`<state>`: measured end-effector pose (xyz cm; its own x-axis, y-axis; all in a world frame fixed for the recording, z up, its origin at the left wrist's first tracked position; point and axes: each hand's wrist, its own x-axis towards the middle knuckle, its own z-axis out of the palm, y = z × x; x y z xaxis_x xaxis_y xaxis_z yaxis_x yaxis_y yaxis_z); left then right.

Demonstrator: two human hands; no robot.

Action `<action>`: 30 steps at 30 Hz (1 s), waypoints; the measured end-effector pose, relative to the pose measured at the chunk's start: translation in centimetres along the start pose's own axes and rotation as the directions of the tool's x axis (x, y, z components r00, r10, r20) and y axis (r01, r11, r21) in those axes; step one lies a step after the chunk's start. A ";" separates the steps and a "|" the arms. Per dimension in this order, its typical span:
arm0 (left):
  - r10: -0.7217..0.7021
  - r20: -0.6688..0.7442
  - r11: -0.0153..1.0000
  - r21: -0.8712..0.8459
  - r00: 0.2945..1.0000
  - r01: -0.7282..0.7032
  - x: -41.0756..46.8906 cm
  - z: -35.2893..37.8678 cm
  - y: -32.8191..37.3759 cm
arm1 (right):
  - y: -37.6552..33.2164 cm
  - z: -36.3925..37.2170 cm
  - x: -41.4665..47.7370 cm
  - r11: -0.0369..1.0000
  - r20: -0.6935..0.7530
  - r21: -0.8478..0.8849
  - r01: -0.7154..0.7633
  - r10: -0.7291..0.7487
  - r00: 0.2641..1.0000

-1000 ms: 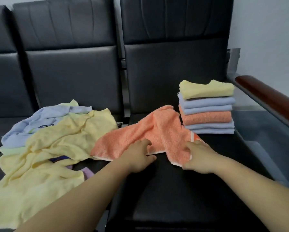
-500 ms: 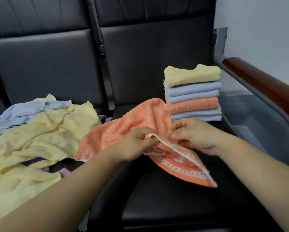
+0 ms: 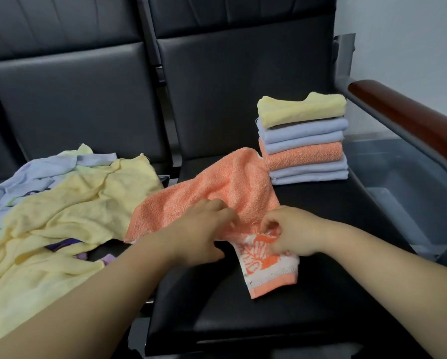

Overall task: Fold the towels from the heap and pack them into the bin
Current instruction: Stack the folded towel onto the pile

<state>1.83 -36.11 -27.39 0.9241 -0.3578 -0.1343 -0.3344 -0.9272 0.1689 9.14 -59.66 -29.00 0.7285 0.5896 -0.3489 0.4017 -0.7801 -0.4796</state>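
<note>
An orange towel (image 3: 217,187) lies crumpled across the black seat (image 3: 269,320), and its patterned white-and-orange end hangs toward me. My left hand (image 3: 201,231) grips a fold of it near the middle. My right hand (image 3: 289,231) pinches the patterned end just to the right. A heap of unfolded towels (image 3: 61,208), mostly yellow and pale blue, covers the seat to the left. A stack of folded towels (image 3: 304,137) in yellow, blue and orange stands at the back right of the seat. A clear plastic bin (image 3: 403,182) sits on the floor beyond the armrest.
A wooden-topped armrest (image 3: 408,117) on a metal frame runs along the right of the seat, between the stack and the bin. Black padded backrests (image 3: 230,73) rise behind. A white wall stands at the right.
Both hands have lowered the orange towel back toward the seat and shifted their hold. The patterned end now hangs shorter below my right hand.
</note>
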 end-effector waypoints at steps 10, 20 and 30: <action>-0.026 0.070 0.997 -0.072 0.997 0.031 0.4 4.9 6.0 | 1.8 -1.3 -0.3 0.992 -0.018 0.049 -0.114 0.115 0.993; -0.271 -0.034 0.538 -0.834 0.962 0.121 0.7 0.1 4.1 | 1.6 -2.6 -2.3 0.823 0.106 0.566 -0.040 -0.024 0.994; -0.344 0.115 -0.351 -0.936 0.932 -0.014 0.4 -2.3 3.1 | -2.4 1.5 -0.6 0.847 -0.120 0.521 0.106 -0.051 0.991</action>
<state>1.56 -38.86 -24.69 0.9548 -0.0272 -0.2960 0.2780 0.4343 0.8568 6.88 -57.83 -28.78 0.7687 0.5989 -0.2247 0.1288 -0.4890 -0.8627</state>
